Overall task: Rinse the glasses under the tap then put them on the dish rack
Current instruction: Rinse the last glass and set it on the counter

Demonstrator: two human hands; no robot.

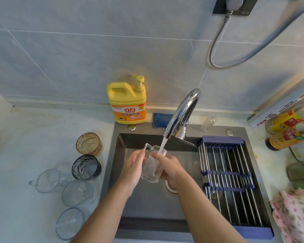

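Soft, even, fairly bright light filled the frame, with faint shadows. Glare streaked the tap (182,111) at centre. Wide-angle bending curved the wall tiles (77,50) and stretched the bottles (286,130) at right, which looked smeared. The centre stayed reasonably sharp.

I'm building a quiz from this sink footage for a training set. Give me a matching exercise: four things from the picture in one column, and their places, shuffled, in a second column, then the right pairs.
Things
1. clear glass
2. amber glass
3. dish rack
4. yellow detergent bottle

Places
A. across the right side of the sink
B. on the counter left of the sink
C. against the wall, behind the sink's back left corner
D. held between the left hand and right hand, under the running tap

Pairs: 1-D, 2-B, 3-A, 4-C
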